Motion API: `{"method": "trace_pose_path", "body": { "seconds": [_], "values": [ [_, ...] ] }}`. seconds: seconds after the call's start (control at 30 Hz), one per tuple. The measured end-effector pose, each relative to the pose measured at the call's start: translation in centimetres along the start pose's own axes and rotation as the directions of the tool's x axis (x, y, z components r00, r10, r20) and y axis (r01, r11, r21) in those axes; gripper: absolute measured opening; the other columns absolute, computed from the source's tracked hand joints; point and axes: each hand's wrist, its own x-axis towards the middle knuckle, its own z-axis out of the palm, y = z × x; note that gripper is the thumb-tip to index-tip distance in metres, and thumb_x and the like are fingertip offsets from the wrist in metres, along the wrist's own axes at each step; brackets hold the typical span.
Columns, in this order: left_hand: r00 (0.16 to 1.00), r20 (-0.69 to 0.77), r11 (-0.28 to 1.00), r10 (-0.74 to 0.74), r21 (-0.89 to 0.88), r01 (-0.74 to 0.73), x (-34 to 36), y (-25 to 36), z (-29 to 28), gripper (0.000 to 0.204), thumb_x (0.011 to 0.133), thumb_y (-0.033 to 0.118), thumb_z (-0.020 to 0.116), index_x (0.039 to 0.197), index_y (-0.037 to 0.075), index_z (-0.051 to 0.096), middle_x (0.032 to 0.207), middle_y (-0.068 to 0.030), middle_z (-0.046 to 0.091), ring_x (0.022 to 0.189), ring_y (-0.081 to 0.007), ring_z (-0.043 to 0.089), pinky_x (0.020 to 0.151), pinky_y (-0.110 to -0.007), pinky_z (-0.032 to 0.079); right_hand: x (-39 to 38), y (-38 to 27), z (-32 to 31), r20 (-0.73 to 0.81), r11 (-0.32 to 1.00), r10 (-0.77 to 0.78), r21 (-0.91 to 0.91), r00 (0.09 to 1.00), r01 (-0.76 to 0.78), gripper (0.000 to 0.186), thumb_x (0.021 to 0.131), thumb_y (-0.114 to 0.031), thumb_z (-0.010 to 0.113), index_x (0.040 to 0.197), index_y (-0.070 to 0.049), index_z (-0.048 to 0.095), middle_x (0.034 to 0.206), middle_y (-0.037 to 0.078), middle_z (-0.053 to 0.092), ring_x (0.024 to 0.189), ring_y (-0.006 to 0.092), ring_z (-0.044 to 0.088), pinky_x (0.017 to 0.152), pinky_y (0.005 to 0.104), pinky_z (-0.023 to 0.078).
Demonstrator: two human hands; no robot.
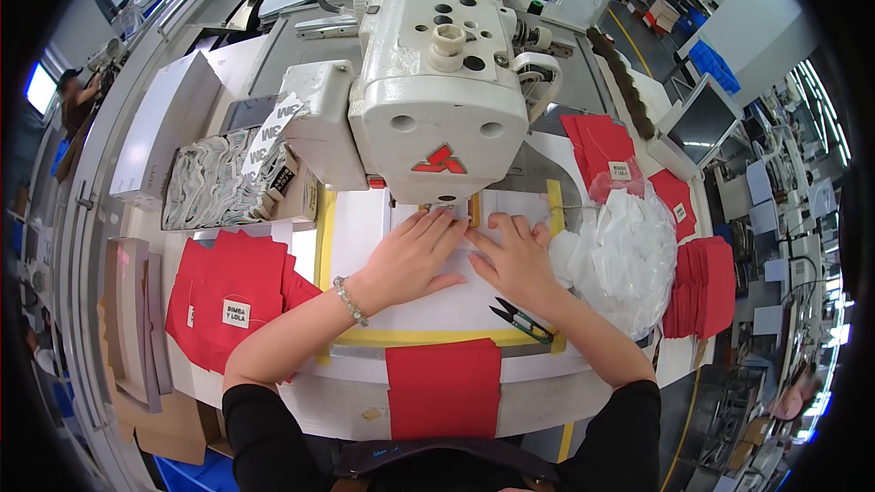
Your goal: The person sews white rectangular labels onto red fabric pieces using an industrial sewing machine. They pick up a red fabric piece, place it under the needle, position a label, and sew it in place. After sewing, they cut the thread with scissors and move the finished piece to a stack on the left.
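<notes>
Under the head of a large white sewing machine (437, 114), both hands rest on a white work sheet edged with yellow tape (437, 314). My left hand (410, 255) lies flat, fingers stretched toward the needle area, with a beaded bracelet at the wrist. Beside it, my right hand (512, 260) has its fingers apart and bent a little, tips near a small yellow-edged frame (474, 210). Small white material shows by the left fingertips; its kind is unclear. Dark thread snips (521, 321) lie by my right wrist. The machine's head hides the needle.
Red pieces with sewn labels (232, 278) lie at left, below a box of folded white labels (214, 178). A red stack (444, 392) overhangs the near edge. At right are a bag of white pieces (629, 251), more red pieces (700, 287) and a screen (704, 123).
</notes>
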Motion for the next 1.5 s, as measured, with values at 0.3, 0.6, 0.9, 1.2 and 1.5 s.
{"method": "trace_pose_path", "body": {
  "seconds": [0.3, 0.6, 0.9, 1.2, 1.5],
  "values": [
    [0.999, 0.045, 1.000, -0.012, -0.002, 0.012, 0.9, -0.2, 0.6, 0.076, 0.081, 0.054, 0.066, 0.130, -0.002, 0.049, 0.113, -0.0168, 0.057, 0.109, -0.0314, 0.054, 0.100, -0.041, 0.040, -0.2, 0.0, 0.2, -0.018, 1.000, -0.009, 0.002, 1.000, 0.009, 0.040, 0.086, -0.037, 0.064, 0.123, -0.021, 0.064, 0.109, 0.003, 0.049, 0.103, 0.0191, 0.047, 0.082, 0.0436, 0.028],
    [0.993, 0.119, 0.997, -0.011, -0.074, 0.020, 1.4, -0.7, 0.2, 0.076, 0.077, 0.047, 0.072, 0.134, 0.004, 0.049, 0.118, -0.0183, 0.057, 0.104, -0.0331, 0.056, 0.096, -0.042, 0.042, -1.3, -0.2, -1.5, 0.004, 0.999, -0.007, 0.040, 1.000, 0.007, 0.041, 0.084, -0.035, 0.068, 0.120, -0.018, 0.062, 0.110, 0.002, 0.050, 0.103, 0.0200, 0.048, 0.086, 0.0443, 0.030],
    [0.982, 0.157, 0.938, 0.102, -0.344, -0.043, -3.9, 7.6, -2.8, 0.021, 0.081, 0.021, 0.069, 0.098, 0.010, 0.063, 0.100, -0.0037, 0.056, 0.096, -0.0189, 0.055, 0.083, -0.033, 0.041, -9.3, -0.5, -3.8, 0.109, 0.978, 0.045, 0.199, 0.993, -0.067, 0.022, 0.081, -0.025, 0.072, 0.098, -0.018, 0.060, 0.097, -0.003, 0.055, 0.091, 0.0150, 0.053, 0.081, 0.0389, 0.027],
    [0.936, 0.339, 0.995, 0.100, -0.060, -0.085, -5.9, 11.0, -2.6, 0.014, 0.079, 0.013, 0.064, 0.092, 0.011, 0.062, 0.088, -0.0018, 0.050, 0.085, -0.0160, 0.051, 0.076, -0.031, 0.037, -12.2, -0.7, -4.1, -0.066, 0.978, 0.180, 0.115, 0.981, -0.172, 0.016, 0.079, -0.014, 0.073, 0.090, -0.018, 0.062, 0.093, -0.005, 0.055, 0.089, 0.0136, 0.054, 0.081, 0.0369, 0.026],
    [0.915, 0.066, 0.882, 0.398, 0.245, -0.402, -7.7, 10.9, -3.3, 0.016, 0.076, 0.015, 0.062, 0.091, 0.012, 0.063, 0.084, 0.0024, 0.050, 0.078, -0.0113, 0.049, 0.065, -0.027, 0.031, -16.4, -2.3, -3.6, -0.338, 0.849, -0.202, 0.408, 0.919, 0.336, 0.035, 0.082, -0.031, 0.075, 0.113, -0.020, 0.066, 0.098, 0.001, 0.057, 0.064, 0.0142, 0.054, 0.064, 0.0298, 0.037]
  ]
}}
